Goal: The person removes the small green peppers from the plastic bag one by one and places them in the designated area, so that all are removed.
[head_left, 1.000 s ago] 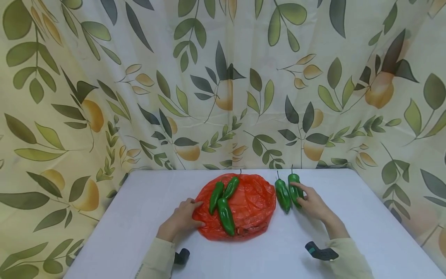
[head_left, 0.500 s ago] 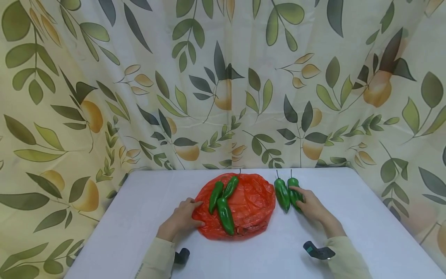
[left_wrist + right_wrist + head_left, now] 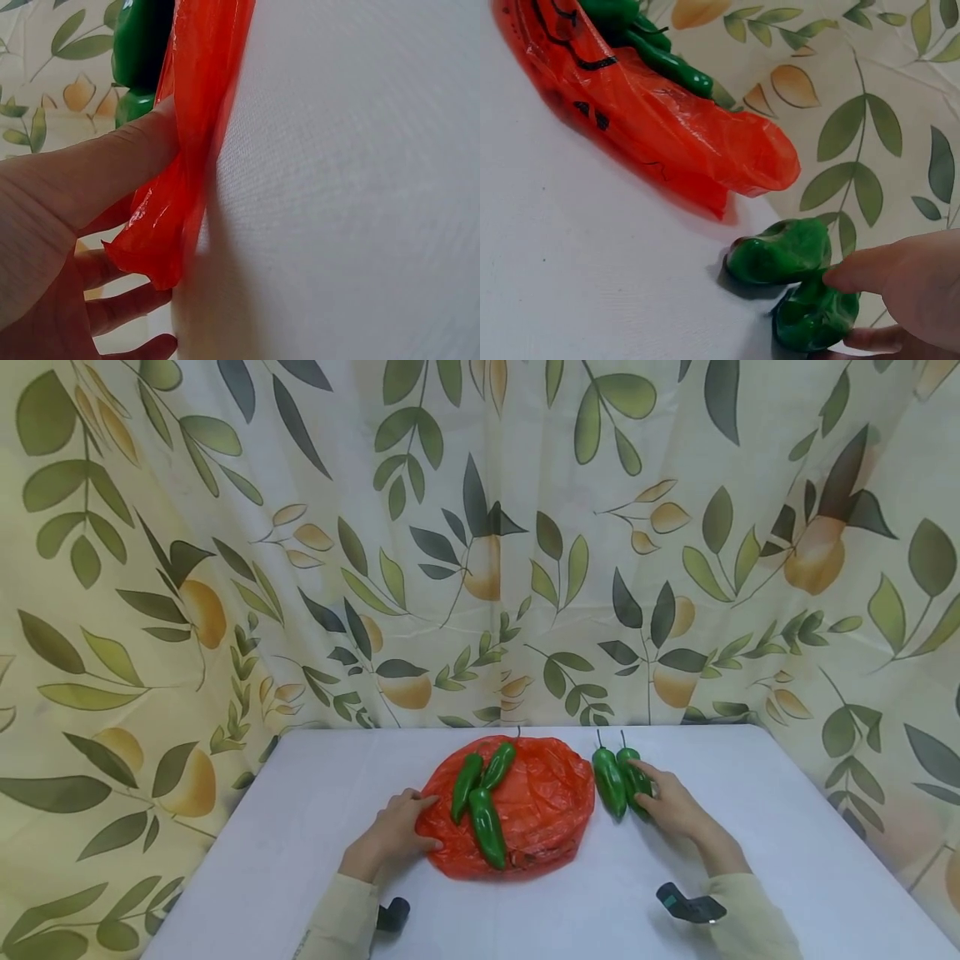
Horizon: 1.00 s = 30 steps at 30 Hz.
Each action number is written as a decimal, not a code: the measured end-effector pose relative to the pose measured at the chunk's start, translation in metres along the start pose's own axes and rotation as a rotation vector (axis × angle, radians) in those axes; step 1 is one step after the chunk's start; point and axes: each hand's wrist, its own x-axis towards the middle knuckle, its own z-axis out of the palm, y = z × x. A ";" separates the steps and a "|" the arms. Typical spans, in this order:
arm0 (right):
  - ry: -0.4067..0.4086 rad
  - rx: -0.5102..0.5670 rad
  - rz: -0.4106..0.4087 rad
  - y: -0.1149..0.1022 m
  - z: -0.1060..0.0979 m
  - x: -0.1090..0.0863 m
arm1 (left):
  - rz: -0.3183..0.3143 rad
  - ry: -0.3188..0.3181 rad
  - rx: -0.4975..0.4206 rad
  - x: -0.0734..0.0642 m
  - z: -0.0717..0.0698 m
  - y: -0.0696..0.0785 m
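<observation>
A red plastic bag [image 3: 551, 793] lies flat on the table, with three green peppers [image 3: 488, 828] on its left part. At the bag's left edge rests my left hand [image 3: 392, 833], thumb and forefinger spread apart. The left wrist view has the thumb against the red plastic [image 3: 199, 97] and the other fingers fairly straight. Right of the bag, my right hand [image 3: 675, 810] holds a green pepper [image 3: 634, 778] between thumb and fingers, partly covering it. That pepper lies against another green pepper [image 3: 609, 782]; the right wrist view shows both ends side by side.
A white-covered table [image 3: 600, 910] carries everything. Behind it hangs a leaf-and-fruit patterned curtain [image 3: 480, 543]. Black wrist devices [image 3: 690, 906] stick out beside both sleeves. Black marks are printed on the bag's near side.
The right hand has shifted the outer pepper slightly left and tilted it, bringing it against its neighbour. The left hand, the bag and the peppers on it have kept their places.
</observation>
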 end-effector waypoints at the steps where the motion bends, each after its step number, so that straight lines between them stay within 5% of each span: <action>1: -0.003 -0.006 0.012 -0.001 -0.001 -0.001 | 0.001 -0.001 -0.001 0.000 0.000 0.000; 8: 0.020 -0.015 0.066 -0.007 -0.008 -0.007 | 0.004 0.000 -0.004 -0.003 0.002 0.002; 30: 0.153 -0.010 -0.077 -0.062 0.003 -0.015 | -0.019 -0.004 0.003 -0.002 -0.003 0.004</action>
